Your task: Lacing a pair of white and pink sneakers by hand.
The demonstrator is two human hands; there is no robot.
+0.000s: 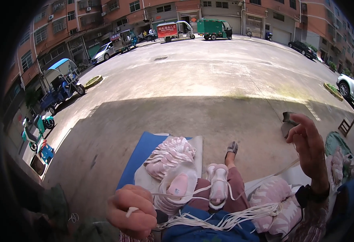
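A pink and white shoe upper (pixel 218 187) rests on my lap between my legs, with a white shoelace (pixel 199 191) threaded through it. To its left, my left hand (pixel 132 211) is closed around one stretch of the lace; a white strip shows on one finger. My right hand (pixel 309 143) is raised at the right, fingers curled, and the lace's other stretch runs up to it. Its fingertips hide the exact grip. A bundle of loose white laces (pixel 233 220) lies across my blue-clad lap.
Stacked pink and white uppers (pixel 171 155) lie on a blue and pale sheet (pixel 134 155) at the left. More uppers (pixel 271 197) are piled at my right. Beyond are a grey block (pixel 288 125), a small wooden frame (pixel 346 126), green sacking (pixel 337 143) and parked vehicles.
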